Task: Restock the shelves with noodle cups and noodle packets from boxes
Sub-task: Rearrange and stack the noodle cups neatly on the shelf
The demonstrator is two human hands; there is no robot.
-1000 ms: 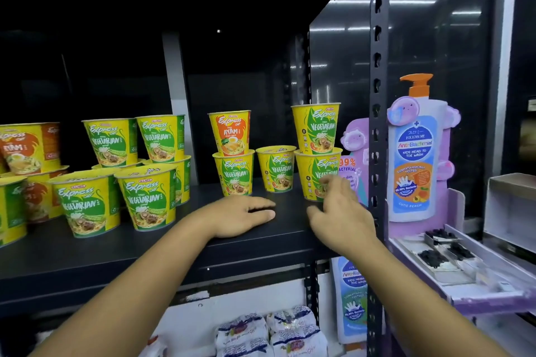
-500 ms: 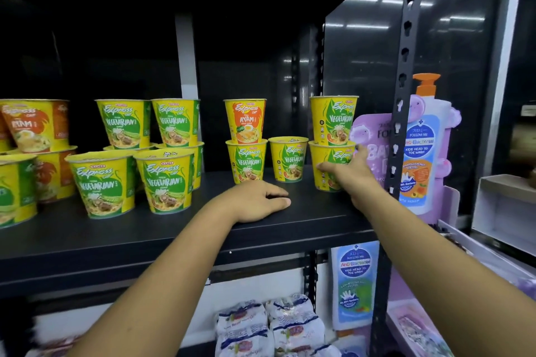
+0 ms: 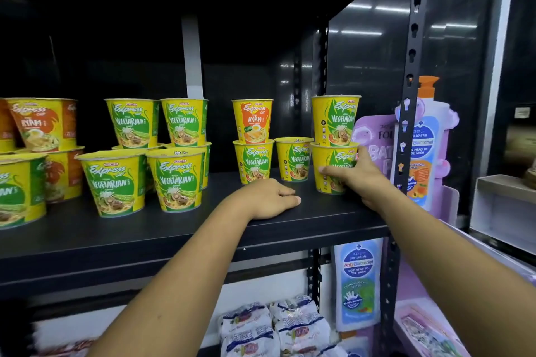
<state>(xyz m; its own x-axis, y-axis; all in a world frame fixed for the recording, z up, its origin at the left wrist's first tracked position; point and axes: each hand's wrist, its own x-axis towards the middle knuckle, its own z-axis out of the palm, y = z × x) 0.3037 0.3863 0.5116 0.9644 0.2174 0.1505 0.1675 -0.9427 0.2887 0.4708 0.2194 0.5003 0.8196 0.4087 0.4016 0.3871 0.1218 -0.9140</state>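
The person's right hand [image 3: 355, 178] is wrapped round the bottom Vegetarian cup [image 3: 330, 155] at the far right end of the black shelf [image 3: 174, 229], fingers across its front and thumb up its right side, with a second Vegetarian cup [image 3: 336, 120] stacked on top of it. Their left hand [image 3: 271, 197] lies palm down on the shelf just in front of the cups, fingers relaxed and holding nothing. Wrapped noodle packets [image 3: 272, 327] sit on the level below.

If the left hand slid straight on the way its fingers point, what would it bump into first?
The left hand would probably bump the lower Vegetarian noodle cup in the rightmost stack, which the right hand grips, though depth is unclear.
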